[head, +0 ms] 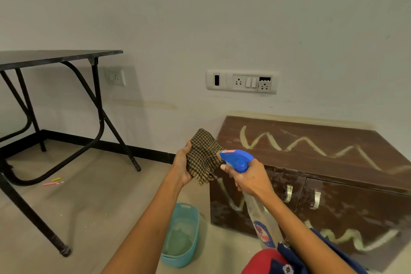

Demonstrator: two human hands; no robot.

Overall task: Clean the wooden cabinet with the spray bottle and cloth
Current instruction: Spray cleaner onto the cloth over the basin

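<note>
Head view
- Left hand (181, 167): is holding a brown checked cloth (203, 155) up in front of the body, palm turned inward; the thumb is pressing on the cloth's upper edge and the fingers are clenching round it from behind, mostly hidden by the fabric.
- Cloth: is hanging bunched in the left hand, in the air just left of the cabinet's near corner, touching nothing else that can be made out.
- Right hand (249, 179): is gripping the neck of the spray bottle (259, 218), its fingers (232, 174) wrapping round below the blue head, with one fingertip lying at the trigger.
- Spray bottle: is tilting with its clear body running down towards the person and its blue nozzle pointing at the cloth, just beside it; whether the two are touching cannot be told.
- Wooden cabinet (311, 162): is standing on the floor (100, 202) against the wall, low and dark brown, both doors closed, with pale zigzag smears (311, 143) showing on its top and front.
- Teal basket (193, 211): is sitting on the floor between the forearms, near the cabinet's left end.
- Black folding table (55, 55): is standing to the left, well apart from the cabinet.
- Switch panel (242, 82): is sitting on the wall above the cabinet.
- Small coloured sticks (53, 182): are lying on the floor under the table.
</note>
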